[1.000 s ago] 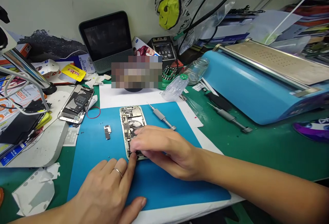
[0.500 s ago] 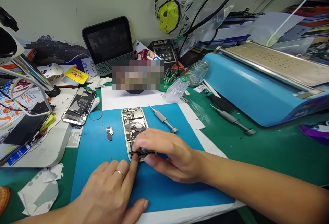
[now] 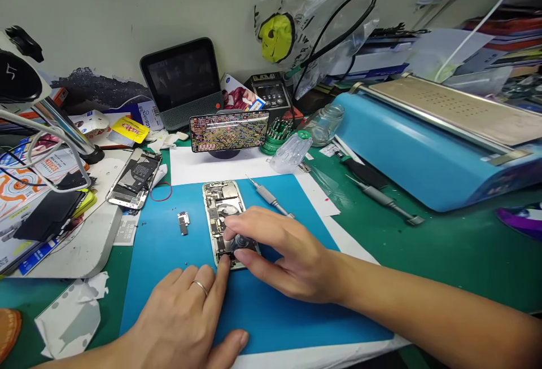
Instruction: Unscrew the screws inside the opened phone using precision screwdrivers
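An opened smartphone, its inner boards and parts bare, lies on the blue mat. My left hand rests on the mat, its index fingertip touching the phone's near end and its thumb spread away. Above the phone's lower right part hovers my right hand, thumb and index finger apart, with no tool seen between them. Its fingers hide part of the phone's inside. A small metal and black part lies to the left of the phone. A grey screwdriver lies just beyond my right hand.
A second opened phone lies at the left beside a red rubber band. Behind the mat, a lit phone stands before a dark display. Right are another screwdriver and a blue machine.
My right index finger has lifted and drawn back from the phone's near end, widening its gap from the thumb. The left index fingertip stays on the phone. The view has shifted slightly.
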Demonstrator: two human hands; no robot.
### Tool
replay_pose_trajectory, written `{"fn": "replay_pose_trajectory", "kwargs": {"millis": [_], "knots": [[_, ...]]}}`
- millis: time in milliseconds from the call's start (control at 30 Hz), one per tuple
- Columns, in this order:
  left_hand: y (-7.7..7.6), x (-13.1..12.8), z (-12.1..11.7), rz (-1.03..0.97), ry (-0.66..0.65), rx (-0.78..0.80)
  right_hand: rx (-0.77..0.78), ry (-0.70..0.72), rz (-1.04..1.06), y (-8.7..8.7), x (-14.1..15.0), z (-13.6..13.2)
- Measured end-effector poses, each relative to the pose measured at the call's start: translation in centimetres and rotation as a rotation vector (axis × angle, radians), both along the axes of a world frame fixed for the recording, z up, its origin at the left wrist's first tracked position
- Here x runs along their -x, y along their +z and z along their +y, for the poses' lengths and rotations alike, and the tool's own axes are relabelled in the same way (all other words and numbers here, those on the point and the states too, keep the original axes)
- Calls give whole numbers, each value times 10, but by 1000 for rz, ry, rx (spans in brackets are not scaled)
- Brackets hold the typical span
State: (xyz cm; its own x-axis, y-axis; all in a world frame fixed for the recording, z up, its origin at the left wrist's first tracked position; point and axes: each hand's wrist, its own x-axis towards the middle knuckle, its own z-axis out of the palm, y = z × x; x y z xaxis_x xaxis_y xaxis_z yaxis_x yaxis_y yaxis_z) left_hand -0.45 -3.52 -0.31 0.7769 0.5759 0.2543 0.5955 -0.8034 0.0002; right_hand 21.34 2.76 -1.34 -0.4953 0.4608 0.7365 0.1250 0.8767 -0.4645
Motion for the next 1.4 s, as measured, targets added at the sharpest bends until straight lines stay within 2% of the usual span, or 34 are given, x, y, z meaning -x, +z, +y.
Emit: {"fn": "replay_pose_trajectory", "kwargs": {"millis": [133, 533, 733, 1000, 1167, 1400], "knots": [[1, 1, 2, -1, 7, -19, -29, -31, -6, 0, 1, 2], [-1, 0, 2, -10, 0, -39, -56, 1, -23, 7, -1, -2], [1, 2, 2, 2, 6, -25, 1, 2, -24, 7, -2, -1], [0, 0, 2, -10, 0, 31, -4, 2, -51, 8, -6, -1], [1, 2, 1, 15, -21, 130, 64, 0, -49, 8, -7, 0], [-3, 5, -1, 10, -29, 178, 65, 6, -50, 7, -8, 1]]}}
